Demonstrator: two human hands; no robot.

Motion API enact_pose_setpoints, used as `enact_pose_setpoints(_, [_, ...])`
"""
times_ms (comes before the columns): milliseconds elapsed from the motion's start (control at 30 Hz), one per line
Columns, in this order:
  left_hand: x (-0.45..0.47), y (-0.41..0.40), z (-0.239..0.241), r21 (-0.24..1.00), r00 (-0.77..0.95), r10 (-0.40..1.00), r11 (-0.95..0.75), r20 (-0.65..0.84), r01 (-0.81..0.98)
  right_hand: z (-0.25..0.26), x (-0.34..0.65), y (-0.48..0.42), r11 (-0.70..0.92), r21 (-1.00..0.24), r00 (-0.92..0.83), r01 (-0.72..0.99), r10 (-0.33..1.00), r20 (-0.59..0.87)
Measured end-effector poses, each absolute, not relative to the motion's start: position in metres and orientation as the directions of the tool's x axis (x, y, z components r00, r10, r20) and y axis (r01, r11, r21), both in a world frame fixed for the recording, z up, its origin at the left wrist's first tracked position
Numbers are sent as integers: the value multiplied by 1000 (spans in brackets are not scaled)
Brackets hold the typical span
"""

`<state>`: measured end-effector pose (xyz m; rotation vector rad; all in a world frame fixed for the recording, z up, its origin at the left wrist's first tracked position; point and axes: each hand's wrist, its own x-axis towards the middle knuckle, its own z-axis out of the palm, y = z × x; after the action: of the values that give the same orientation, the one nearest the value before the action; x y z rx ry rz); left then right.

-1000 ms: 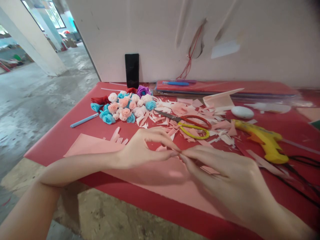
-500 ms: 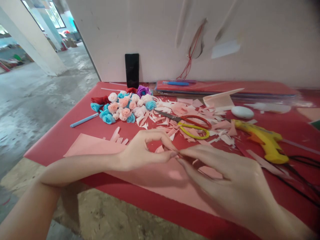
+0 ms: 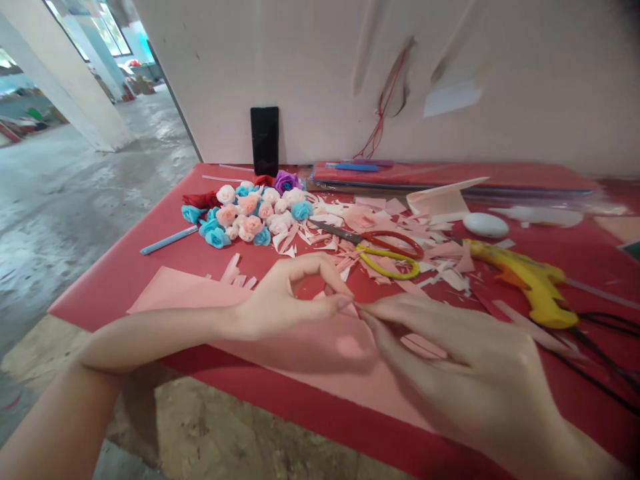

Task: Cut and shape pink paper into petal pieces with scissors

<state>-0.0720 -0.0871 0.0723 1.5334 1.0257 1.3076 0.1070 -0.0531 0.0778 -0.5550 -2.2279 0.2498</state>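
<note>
My left hand (image 3: 295, 293) pinches a small piece of pink paper (image 3: 352, 310) between thumb and forefinger, most of it hidden by the fingers. From the other side, the fingertips of my right hand (image 3: 450, 353) press together on the edge of the same piece. Below both hands lies a large pink paper sheet (image 3: 310, 353). Just beyond them, scissors (image 3: 380, 250) with one red and one yellow handle rest among pink and white paper scraps (image 3: 345, 217).
Paper roses (image 3: 245, 213) in white, peach, blue, red and purple cluster at the back left. Behind them a black phone (image 3: 265, 140) leans on the board. A yellow glue gun (image 3: 525, 277) with a dark cord lies at right, near a white oval object (image 3: 485, 225).
My right fingertips have shifted slightly right and down, and a little more of the pink paper shows between the hands. The things on the table stay where they were.
</note>
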Motion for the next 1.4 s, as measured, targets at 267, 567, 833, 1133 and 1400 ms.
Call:
enact_pose_setpoints(267, [-76,-82,73,926,105,938,-344,331,156,92,105,-40,655,-728,-572,202,682,455])
enact_pose_setpoints(567, [-70,-87,70,892,120,915,-402,384,207,83,107,-46,293,-924,-596,247,798,94])
enact_pose_setpoints(833, [-73,-86,69,917,168,916,-384,364,104,88,110,-40,74,-956,-706,283,690,-156])
enact_pose_setpoints(1133, [-75,-85,67,883,215,876,-459,431,100,83,105,-35,-371,-913,-765,172,533,-361])
enact_pose_setpoints(1400, [-73,-84,61,809,229,815,-570,533,144,91,108,-39,81,-951,-704,298,691,-163])
